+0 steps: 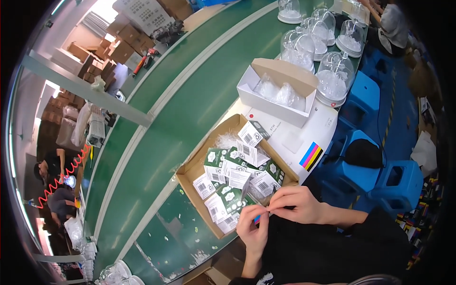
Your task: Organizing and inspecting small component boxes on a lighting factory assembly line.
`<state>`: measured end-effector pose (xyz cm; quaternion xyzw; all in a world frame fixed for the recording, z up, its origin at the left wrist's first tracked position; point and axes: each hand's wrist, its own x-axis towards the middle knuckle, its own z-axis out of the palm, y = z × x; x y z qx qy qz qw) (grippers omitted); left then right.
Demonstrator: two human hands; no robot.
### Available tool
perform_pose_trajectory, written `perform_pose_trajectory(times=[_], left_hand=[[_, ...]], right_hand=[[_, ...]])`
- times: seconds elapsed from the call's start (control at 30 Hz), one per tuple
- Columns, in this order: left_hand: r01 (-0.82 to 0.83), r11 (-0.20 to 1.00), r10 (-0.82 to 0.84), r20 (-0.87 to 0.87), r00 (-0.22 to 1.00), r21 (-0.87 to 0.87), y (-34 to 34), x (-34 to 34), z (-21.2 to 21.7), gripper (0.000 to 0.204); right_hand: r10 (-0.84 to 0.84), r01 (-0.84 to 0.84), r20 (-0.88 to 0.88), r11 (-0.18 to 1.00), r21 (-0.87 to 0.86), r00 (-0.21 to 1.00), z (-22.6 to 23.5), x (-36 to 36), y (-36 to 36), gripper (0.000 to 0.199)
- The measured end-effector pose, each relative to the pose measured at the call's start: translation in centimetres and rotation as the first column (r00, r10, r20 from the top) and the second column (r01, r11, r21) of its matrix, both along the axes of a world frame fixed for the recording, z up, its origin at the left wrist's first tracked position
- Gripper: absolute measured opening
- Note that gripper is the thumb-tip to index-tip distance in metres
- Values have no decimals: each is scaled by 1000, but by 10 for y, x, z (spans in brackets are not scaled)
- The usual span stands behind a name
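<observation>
My left hand [253, 229] and my right hand [300, 207] meet fingertip to fingertip over the near edge of an open cardboard box [202, 210]. Both are closed in a pinch, and what they pinch is too small to make out. A thin dark tip [274, 190] stands up by the right fingers. Inside the box lie several green-and-white printed packets [230, 195] with white barcode labels [239, 179], heaped on one another. Clear crinkled plastic [227, 140] shows at the box's far corner.
A white carton [280, 108] beyond the box holds plastic-wrapped pieces [285, 94]. Several clear domes on white bases [335, 78] stand at the far right. Blue stools [396, 184] are on the right; a green conveyor belt [185, 111] runs along the left. People work in the background.
</observation>
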<state>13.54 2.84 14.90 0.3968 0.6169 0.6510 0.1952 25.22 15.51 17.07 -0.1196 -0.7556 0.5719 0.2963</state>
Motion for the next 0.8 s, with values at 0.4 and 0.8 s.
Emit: perform_pose_trajectory(times=[0.4,0.8], left_hand=[[36,996,-33,44,999,-78,-1,0,-1,13],[23,992,-14,72,997,-127,4,3,1,13]], right_hand=[[-21,22,-25,999,46,999,-3,4,4,14],[-2,3,-10,998,66,1000,-3,4,8,11]])
